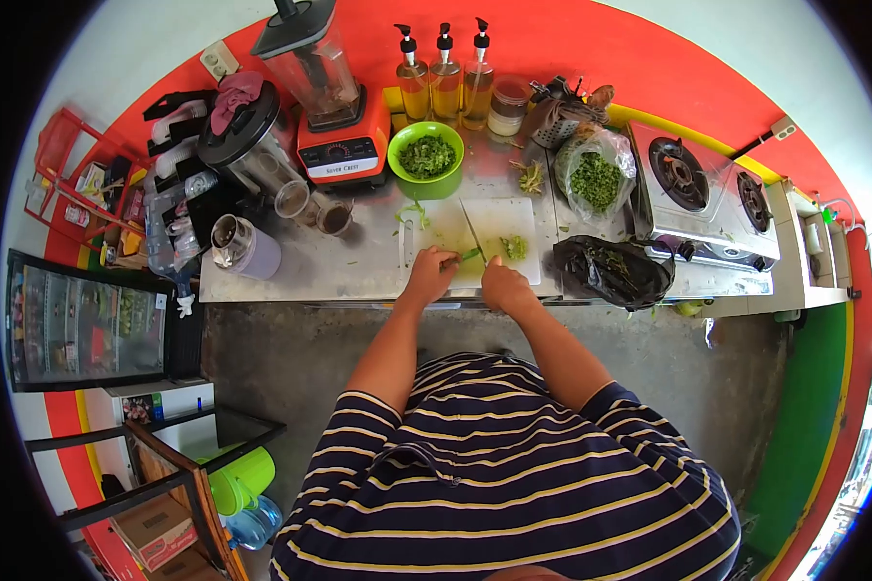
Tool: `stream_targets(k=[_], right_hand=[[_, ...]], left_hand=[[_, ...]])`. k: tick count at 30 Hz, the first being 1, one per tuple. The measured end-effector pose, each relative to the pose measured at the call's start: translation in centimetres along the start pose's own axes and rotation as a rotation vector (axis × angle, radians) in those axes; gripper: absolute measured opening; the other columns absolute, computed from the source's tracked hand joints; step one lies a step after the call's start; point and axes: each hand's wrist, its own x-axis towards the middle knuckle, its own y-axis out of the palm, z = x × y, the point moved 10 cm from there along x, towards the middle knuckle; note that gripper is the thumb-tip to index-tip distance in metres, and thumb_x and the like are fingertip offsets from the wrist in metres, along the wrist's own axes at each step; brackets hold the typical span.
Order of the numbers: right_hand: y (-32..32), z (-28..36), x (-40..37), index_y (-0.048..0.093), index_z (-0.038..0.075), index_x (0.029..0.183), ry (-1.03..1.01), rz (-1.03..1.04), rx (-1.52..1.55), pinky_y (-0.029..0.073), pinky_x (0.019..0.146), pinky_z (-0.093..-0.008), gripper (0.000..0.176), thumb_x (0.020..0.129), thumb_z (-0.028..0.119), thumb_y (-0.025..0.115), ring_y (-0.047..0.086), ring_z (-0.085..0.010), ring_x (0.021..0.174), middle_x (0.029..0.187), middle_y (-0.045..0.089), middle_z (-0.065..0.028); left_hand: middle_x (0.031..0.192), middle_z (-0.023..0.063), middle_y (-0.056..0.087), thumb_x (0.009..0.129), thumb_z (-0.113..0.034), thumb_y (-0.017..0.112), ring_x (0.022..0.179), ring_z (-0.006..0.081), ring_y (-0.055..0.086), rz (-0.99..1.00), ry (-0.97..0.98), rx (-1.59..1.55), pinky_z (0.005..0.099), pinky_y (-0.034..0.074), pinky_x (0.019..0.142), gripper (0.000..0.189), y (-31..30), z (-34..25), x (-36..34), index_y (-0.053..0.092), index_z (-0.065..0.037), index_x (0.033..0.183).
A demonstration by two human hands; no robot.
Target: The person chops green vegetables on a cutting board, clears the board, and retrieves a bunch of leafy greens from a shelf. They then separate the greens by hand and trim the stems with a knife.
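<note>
A white cutting board (506, 215) lies on the metal counter in front of me. My right hand (507, 287) is closed round the handle of a knife (472, 229), whose blade points away over the board. My left hand (430, 275) is closed, its fingers pinching a long green vegetable (470, 254) close to the blade's left side. Right of the blade sits a small heap of chopped green pieces (514, 248). A few green scraps (414, 215) lie at the board's left edge. Behind the board stands a green bowl (426, 184) holding chopped leaves.
A clear bag of chopped greens (594, 184) and a black plastic bag (615, 273) lie to the right, before a gas stove (707, 198). A red blender (343, 153), pump bottles (445, 82) and cups (334, 220) stand behind and left. The counter's front edge (358, 299) is near me.
</note>
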Motion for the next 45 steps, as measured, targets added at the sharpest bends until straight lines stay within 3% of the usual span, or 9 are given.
stream_targets(k=[5,7,10,19,26,29,38,43,45], right_hand=[[2.2,-0.5,0.0,0.040,-0.005,0.123,0.009,-0.033,0.004,0.054,0.094,-0.0436,0.046,0.087,0.010,0.066,0.067,-0.0390,0.112,0.114,0.069,-0.0266],[2.1,-0.3,0.1,0.041,-0.004,0.120,0.004,-0.072,0.019,0.054,0.092,-0.0463,0.042,0.086,0.006,0.063,0.068,-0.0404,0.110,0.110,0.069,-0.0287],[0.8,-0.1,0.5,0.041,-0.004,0.120,0.028,-0.049,0.016,0.054,0.092,-0.0465,0.041,0.087,0.006,0.063,0.068,-0.0405,0.108,0.110,0.069,-0.0289],[3.1,0.1,-1.0,0.041,-0.004,0.123,0.111,-0.097,-0.018,0.056,0.091,-0.0439,0.041,0.091,0.010,0.061,0.069,-0.0375,0.107,0.110,0.070,-0.0245],[2.1,1.0,-2.1,0.038,-0.006,0.130,0.147,-0.028,-0.038,0.056,0.090,-0.0443,0.042,0.095,0.010,0.054,0.072,-0.0366,0.101,0.107,0.071,-0.0238],[4.3,0.3,-1.7,0.039,-0.005,0.128,0.222,-0.059,0.027,0.056,0.089,-0.0443,0.041,0.093,0.009,0.056,0.071,-0.0354,0.103,0.107,0.071,-0.0240],[0.6,0.7,-2.2,0.043,-0.001,0.121,0.158,-0.008,0.008,0.056,0.089,-0.0441,0.034,0.092,0.011,0.057,0.070,-0.0365,0.104,0.108,0.071,-0.0235],[2.2,-1.6,-1.3,0.043,-0.001,0.115,0.061,-0.098,0.198,0.053,0.089,-0.0549,0.029,0.092,0.013,0.054,0.067,-0.0477,0.101,0.105,0.068,-0.0325],[3.8,-2.5,-0.8,0.041,-0.002,0.120,0.026,-0.076,0.265,0.053,0.089,-0.0548,0.034,0.092,0.014,0.054,0.067,-0.0480,0.101,0.106,0.067,-0.0330]], left_hand=[[0.091,0.0078,0.060,0.090,-0.022,0.066,0.094,0.0287,0.055,0.097,-0.030,0.198,0.0435,0.042,0.086,0.019,0.0,-1.7,-0.2,0.074,-0.014,0.105],[0.091,0.0055,0.058,0.093,-0.021,0.063,0.095,0.0266,0.054,0.005,0.105,0.272,0.0416,0.038,0.086,0.021,-0.5,-2.4,-0.4,0.072,-0.016,0.111],[0.095,0.0030,0.056,0.094,-0.022,0.061,0.098,0.0253,0.051,0.083,0.154,0.320,0.0421,0.036,0.088,0.025,-0.1,-1.7,-0.7,0.070,-0.019,0.117],[0.097,0.0065,0.048,0.093,-0.028,0.062,0.098,0.0252,0.046,0.123,0.502,0.539,0.0429,0.035,0.090,0.037,-1.8,-3.1,-2.5,0.065,-0.026,0.130],[0.099,0.0066,0.049,0.091,-0.030,0.063,0.098,0.0259,0.046,0.155,0.478,0.530,0.0428,0.037,0.090,0.040,-1.8,-2.7,-1.9,0.065,-0.027,0.130],[0.099,0.0068,0.050,0.091,-0.030,0.062,0.097,0.0257,0.046,0.158,0.488,0.527,0.0416,0.038,0.089,0.041,-1.8,-2.9,-2.0,0.064,-0.027,0.131],[0.099,0.0051,0.050,0.091,-0.030,0.061,0.097,0.0242,0.047,0.210,0.399,0.610,0.0408,0.038,0.088,0.042,-1.4,-2.6,-1.6,0.062,-0.030,0.133],[0.100,0.0056,0.049,0.091,-0.028,0.062,0.100,0.0256,0.046,0.196,0.271,0.470,0.0410,0.034,0.089,0.036,-1.4,-2.9,-1.4,0.067,-0.025,0.127],[0.101,0.0053,0.050,0.093,-0.027,0.062,0.101,0.0257,0.046,0.157,0.218,0.431,0.0414,0.033,0.089,0.031,-1.0,-2.8,-1.4,0.067,-0.024,0.124]])
